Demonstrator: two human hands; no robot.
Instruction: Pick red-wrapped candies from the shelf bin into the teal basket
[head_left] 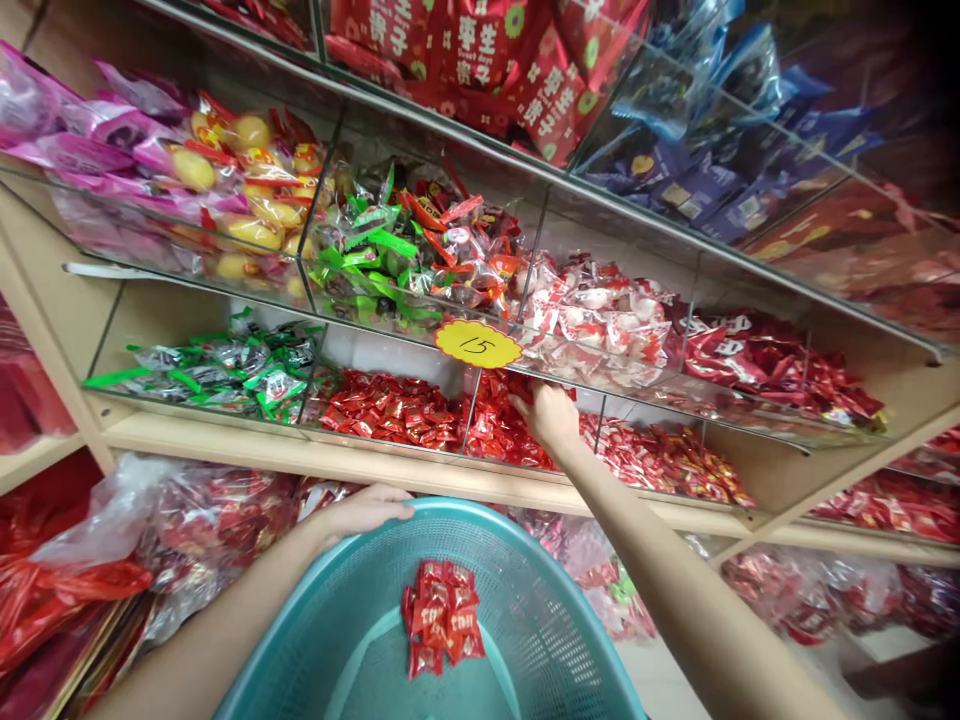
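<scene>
Recorder: Largest item first.
Inspector: A wooden shelving unit [240, 452], its tiers divided into clear-walled compartments of wrapped goods.

Recorder: Next in size?
Inspector: One teal basket [551, 610], perforated sides, positioned in front of the unit, below the lower tier.

Recorder: Stock on that lower tier?
Inspector: A heap of green-wrapped sweets [270, 370] at the left end. Further right, a heap of red packets [499, 425], located directly at the right hand [553, 418].

Recorder: Condition of that hand?
Inspector: Reaching into the red heap, below the front edge of the tier above. The fingers are curled and partly hidden; I cannot tell whether they pinch a packet.

Recorder: And the left hand [367, 510]?
Inspector: At the basket's far rim, on its left side. Fingers pressed together over the edge, holding it.

Recorder: Contents of the basket?
Inspector: A small cluster of red packets with pale lettering [444, 618], lying together on the basket's floor, overlapping, clear of both hands.

Recorder: Smallest item?
Inspector: A yellow tag [478, 345] with a scalloped red border, handwritten "15", on the front edge of the tier above, near the right hand.
</scene>
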